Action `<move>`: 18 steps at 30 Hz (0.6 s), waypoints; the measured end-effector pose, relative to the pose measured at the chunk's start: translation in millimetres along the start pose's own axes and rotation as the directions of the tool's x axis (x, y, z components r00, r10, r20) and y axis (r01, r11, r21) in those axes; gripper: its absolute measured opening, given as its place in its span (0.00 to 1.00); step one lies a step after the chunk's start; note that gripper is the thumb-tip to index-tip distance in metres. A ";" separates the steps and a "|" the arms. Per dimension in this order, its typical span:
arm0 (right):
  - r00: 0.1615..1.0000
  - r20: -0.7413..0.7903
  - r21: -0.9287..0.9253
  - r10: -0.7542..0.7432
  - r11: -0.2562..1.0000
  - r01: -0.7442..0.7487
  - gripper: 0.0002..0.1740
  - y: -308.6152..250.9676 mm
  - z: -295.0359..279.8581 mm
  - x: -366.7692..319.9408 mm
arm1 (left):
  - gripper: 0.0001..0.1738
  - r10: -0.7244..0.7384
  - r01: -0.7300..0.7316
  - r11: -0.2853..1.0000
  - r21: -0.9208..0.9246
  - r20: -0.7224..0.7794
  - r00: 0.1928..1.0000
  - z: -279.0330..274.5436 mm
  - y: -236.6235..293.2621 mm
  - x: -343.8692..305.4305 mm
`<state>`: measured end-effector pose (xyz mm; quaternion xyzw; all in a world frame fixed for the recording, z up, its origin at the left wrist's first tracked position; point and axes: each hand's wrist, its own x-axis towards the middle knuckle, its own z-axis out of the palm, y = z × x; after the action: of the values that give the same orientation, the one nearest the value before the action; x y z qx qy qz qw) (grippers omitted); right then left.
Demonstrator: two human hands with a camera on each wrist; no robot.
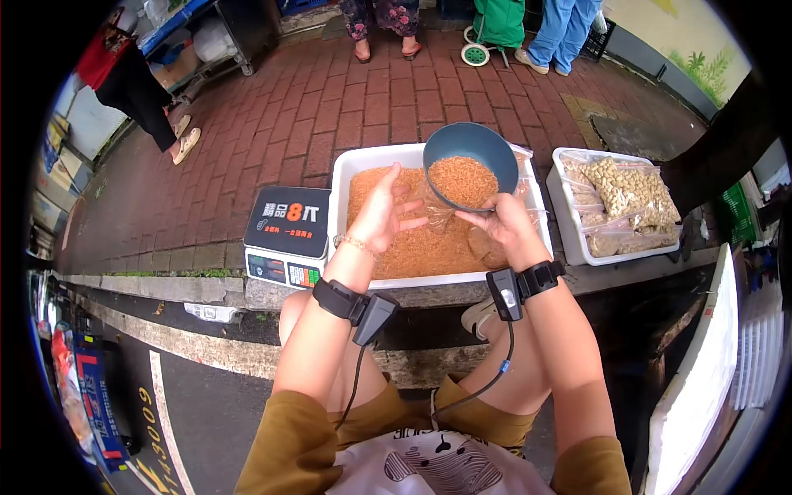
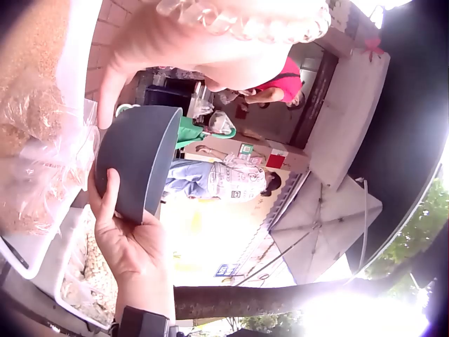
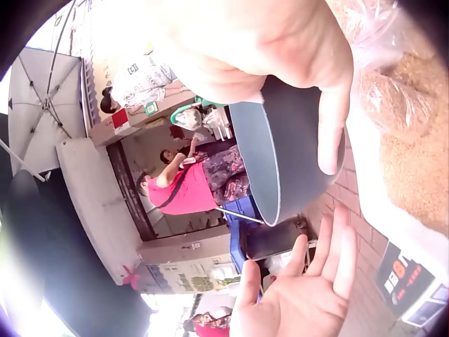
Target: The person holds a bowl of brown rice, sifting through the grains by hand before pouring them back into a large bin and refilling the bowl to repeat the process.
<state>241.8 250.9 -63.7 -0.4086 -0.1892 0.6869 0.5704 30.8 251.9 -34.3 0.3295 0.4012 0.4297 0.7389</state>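
A dark blue-grey bowl (image 1: 472, 165) holding small orange-brown bits is tilted above a white tub (image 1: 340, 186) of the same loose material. My right hand (image 1: 505, 221) grips the bowl's near side; in the left wrist view its fingers (image 2: 109, 196) lie along the outside of the bowl (image 2: 137, 158). My left hand (image 1: 381, 210), palm up with fingers spread, is just left of the bowl and holds nothing. The right wrist view shows the left hand (image 3: 302, 288) below the bowl (image 3: 287, 147), apart from it. Clear plastic bags (image 1: 433, 216) lie in the tub.
Left of the tub stands a black-topped scale (image 1: 285, 223). On the right, a white bin (image 1: 569, 239) holds bagged pale pieces (image 1: 631, 194). Several people stand on the brick paving (image 1: 330, 91) beyond, near a green trolley bag (image 1: 499, 23). A white foam board (image 1: 697, 379) leans at the right.
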 end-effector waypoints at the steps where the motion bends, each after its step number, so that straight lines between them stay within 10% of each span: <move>1: 0.997 -0.048 -0.070 -0.065 0.996 0.061 0.32 -8.5 -4.5 9.4 | 0.41 0.021 -0.021 1.000 0.006 -0.091 0.996 -5.2 0.4 10.4; 6: 0.926 -0.252 -0.286 -0.280 0.936 0.205 0.32 -39.1 -18.8 45.4 | 0.38 -0.134 0.117 0.988 -0.097 -0.186 0.973 -47.7 -30.4 68.2; 9: 0.899 -0.296 -0.308 -0.322 0.923 0.230 0.31 -44.1 -54.7 92.4 | 0.33 -0.164 0.180 0.983 0.037 -0.267 0.950 -30.1 -26.9 72.2; 14: 0.835 -0.396 -0.274 -0.382 0.917 0.289 0.31 -41.1 -71.8 128.7 | 0.25 -0.031 0.021 0.770 0.637 0.004 1.000 -30.9 -39.8 135.6; 18: 0.779 -0.339 -0.458 -0.527 0.816 0.353 0.38 -22.4 -93.4 178.2 | 0.25 -0.040 0.050 0.812 0.581 -0.030 0.999 -10.5 -64.5 170.5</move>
<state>325.8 405.1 -164.5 -0.5993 -0.2692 0.3689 0.6575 98.3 380.1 -145.6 0.5262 0.5269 0.2716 0.6097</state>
